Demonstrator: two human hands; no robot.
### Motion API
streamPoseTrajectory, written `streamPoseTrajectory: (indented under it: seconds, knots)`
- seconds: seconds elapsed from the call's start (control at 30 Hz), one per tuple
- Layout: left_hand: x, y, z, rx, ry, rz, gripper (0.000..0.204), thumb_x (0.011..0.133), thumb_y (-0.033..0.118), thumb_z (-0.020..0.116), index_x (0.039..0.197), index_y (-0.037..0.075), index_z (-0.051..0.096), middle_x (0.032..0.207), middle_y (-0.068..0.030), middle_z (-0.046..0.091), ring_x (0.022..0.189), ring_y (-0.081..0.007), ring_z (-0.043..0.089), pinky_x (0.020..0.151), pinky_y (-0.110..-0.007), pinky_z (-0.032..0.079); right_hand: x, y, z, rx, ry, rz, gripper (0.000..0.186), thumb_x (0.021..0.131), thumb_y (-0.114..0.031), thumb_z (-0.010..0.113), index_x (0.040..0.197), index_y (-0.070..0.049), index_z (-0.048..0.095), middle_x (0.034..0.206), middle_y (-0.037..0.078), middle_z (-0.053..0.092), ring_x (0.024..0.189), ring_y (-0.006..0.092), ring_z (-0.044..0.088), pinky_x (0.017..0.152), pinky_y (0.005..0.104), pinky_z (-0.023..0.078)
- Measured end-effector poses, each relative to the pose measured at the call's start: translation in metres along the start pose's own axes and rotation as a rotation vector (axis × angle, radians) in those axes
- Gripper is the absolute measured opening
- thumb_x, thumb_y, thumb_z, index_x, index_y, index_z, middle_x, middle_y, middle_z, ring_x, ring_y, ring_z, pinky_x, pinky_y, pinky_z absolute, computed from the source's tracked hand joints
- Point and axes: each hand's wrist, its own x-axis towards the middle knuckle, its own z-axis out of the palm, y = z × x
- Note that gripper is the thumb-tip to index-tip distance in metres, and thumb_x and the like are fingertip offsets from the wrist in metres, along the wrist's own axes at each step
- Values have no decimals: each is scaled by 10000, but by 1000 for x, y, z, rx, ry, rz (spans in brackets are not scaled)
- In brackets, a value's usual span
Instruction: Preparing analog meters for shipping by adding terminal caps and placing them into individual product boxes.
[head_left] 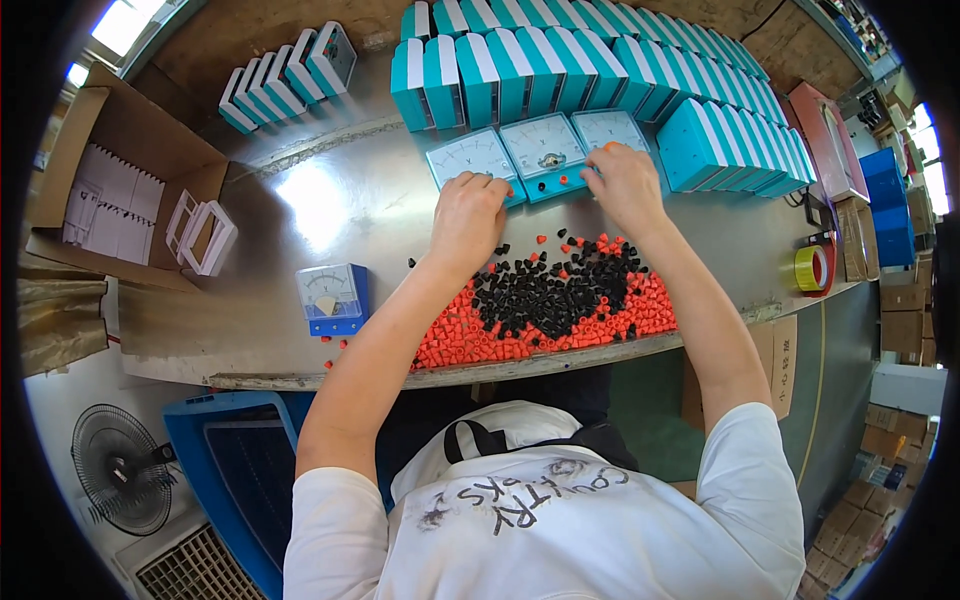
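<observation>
Three teal meters with pale faces stand in a row: left [460,153], middle [541,138], right [604,126]; the middle one has black and red caps along its lower strip. My left hand [470,222] is curled at the left meter's lower edge, fingers closed near a small red piece. My right hand [626,188] rests with bent fingers at the right meter's lower part; what it holds is hidden. Below them lies a loose pile of black caps [545,295] and red caps [455,340].
Rows of teal meters [495,80] stand behind; more [262,85] at back left. A blue meter [335,295] stands near my left forearm. A cardboard box [195,150] is at left, yellow tape roll [808,268] at right, a fan [120,465] below left, over the bench edge [255,380].
</observation>
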Motion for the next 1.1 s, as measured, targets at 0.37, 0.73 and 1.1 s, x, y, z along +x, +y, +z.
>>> streamPoseTrajectory:
  seconds: [0.37, 0.73, 1.1]
  knots:
    - [33, 25, 24, 120, -1, 64, 134, 731, 174, 662, 795, 61, 627, 754, -79, 570, 803, -263, 545, 720, -378, 419, 8, 2, -1, -94, -161, 101, 196, 775, -248, 636, 758, -54, 614, 762, 119, 594, 743, 283, 591, 668, 400, 441]
    - [20, -47, -42, -88, 68, -45, 175, 742, 114, 630, 890, 22, 627, 899, -142, 613, 908, -330, 553, 791, -409, 447, -23, 94, 39, 152, 54, 293, 382, 822, -267, 620, 1104, -14, 572, 1132, 209, 538, 1022, 349, 535, 875, 383, 429]
    - [-149, -306, -182, 776, 45, -903, 425, 707, 135, 604, 1127, 83, 567, 1109, -164, 574, 1055, -332, 534, 891, -448, 437, -38, 71, 25, 720, -239, 531, 188, 790, -91, 626, 977, -74, 643, 1256, 133, 503, 1065, 216, 530, 860, 336, 421]
